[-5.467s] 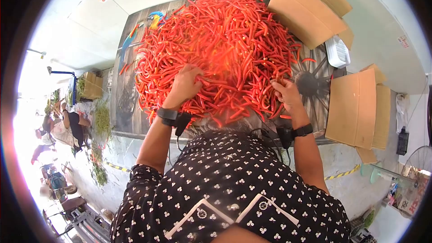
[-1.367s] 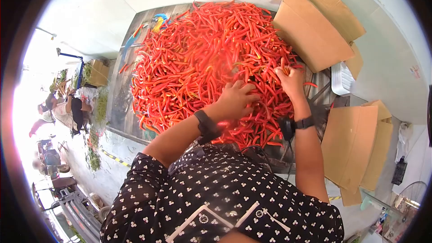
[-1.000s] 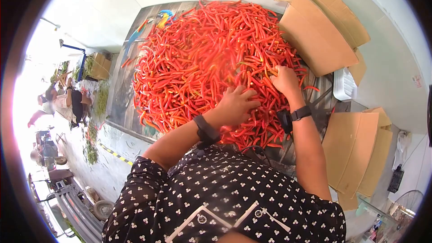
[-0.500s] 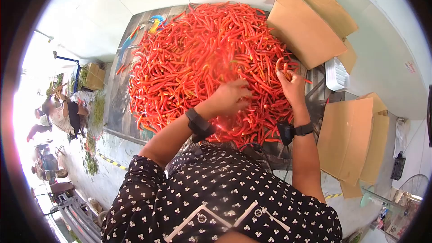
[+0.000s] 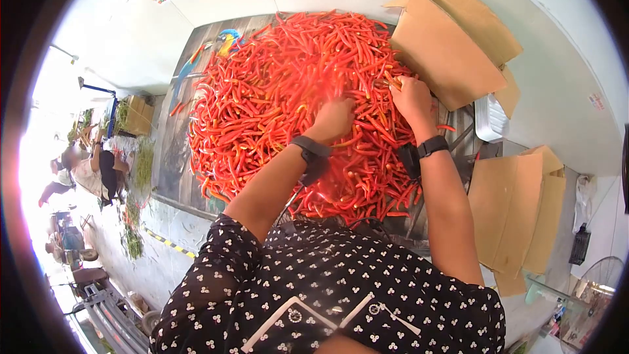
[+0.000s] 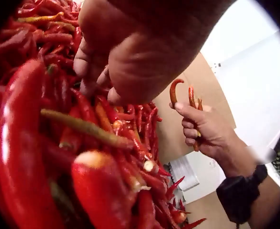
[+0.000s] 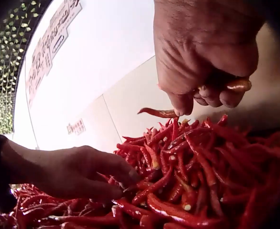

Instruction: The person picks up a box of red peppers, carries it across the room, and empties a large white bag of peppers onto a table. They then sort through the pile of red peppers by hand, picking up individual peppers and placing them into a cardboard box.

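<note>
A broad heap of red chilli peppers (image 5: 242,118) covers most of the table. The left hand (image 5: 334,120) is over the middle of it; in the right wrist view this hand (image 7: 78,171) has its fingers loosely extended onto the peppers, its fingertips partly hidden. At the heap's right side, the right hand (image 5: 413,101) is raised just above the peppers. It pinches a thin brownish-red pepper (image 7: 156,113) between thumb and finger, and its curled fingers hold further peppers, one with an orange end (image 7: 239,85). The left wrist view shows this hand (image 6: 207,131) with several peppers.
Cardboard boxes stand behind the heap's right corner (image 5: 445,52) and right of the table (image 5: 508,206), with white trays (image 5: 490,118) between. Dark wooden tabletop (image 5: 171,164) shows at the left. Another person (image 5: 98,170) is at far left.
Compared with half a second ago, both hands are farther from the body. The right hand has moved up beside the box, still holding peppers; the left has moved slightly forward over the heap.
</note>
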### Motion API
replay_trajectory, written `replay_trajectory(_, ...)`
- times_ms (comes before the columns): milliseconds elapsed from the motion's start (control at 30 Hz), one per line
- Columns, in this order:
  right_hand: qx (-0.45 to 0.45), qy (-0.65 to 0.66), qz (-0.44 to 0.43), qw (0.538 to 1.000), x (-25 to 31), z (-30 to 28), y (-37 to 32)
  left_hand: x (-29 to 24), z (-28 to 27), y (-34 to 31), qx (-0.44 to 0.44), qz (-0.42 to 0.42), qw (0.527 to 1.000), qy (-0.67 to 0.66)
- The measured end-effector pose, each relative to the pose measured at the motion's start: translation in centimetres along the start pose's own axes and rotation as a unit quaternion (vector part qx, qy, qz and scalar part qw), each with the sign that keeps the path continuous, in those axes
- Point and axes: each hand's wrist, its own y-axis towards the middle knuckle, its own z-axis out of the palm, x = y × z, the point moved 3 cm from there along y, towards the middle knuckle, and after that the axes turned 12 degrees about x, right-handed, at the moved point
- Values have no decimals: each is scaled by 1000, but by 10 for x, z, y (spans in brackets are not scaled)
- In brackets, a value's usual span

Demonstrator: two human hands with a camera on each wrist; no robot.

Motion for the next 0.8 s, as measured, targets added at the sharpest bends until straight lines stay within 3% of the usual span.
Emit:
replay_trajectory(133, 85, -39, -1, 996, 3, 11, 5, 10, 4, -4, 25, 63, 996, 63)
replay_trajectory(200, 99, -36, -32, 994, -1, 20, 1, -10, -18, -11, 44, -37, 998, -36)
replay_trajectory(233, 99, -36, -31, 994, -3, 18, -3, -17, -24, -14, 44, -36, 998, -36)
replay_trajectory(300, 81, 96, -33, 992, -6, 13, -19, -21, -36, -21, 6, -42, 979, -201)
replay_trajectory(333, 81, 96, -34, 992, -9, 12, -27, -24, -43, -24, 6, -42, 979, -201)
replay_trajectory(400, -18, 192, 14, 981, -23, 2, -47, -27, -45, -28, 90, -64, 909, -402)
replay_trajectory(433, -61, 241, 12, 968, -28, -7, -58, -28, -45, -30, 90, -64, 909, -402)
replay_trajectory(500, -55, 381, 126, 914, -40, -35, -85, -30, -41, -35, 101, -82, 833, -537)
replay_trajectory(567, -142, 576, 169, 787, -33, -78, -115, -39, -42, -40, 111, -70, 820, -557)
replay_trajectory(667, -249, 694, 30, 675, -60, -134, -148, -56, -43, -48, 131, -67, 801, -580)
replay_trajectory(733, -313, 664, 32, 678, -101, -165, -169, -62, -42, -51, 140, -73, 798, -581)
replay_trajectory(800, -455, 743, -85, 484, -115, -196, -189, -65, -40, -53, 141, -80, 800, -577)
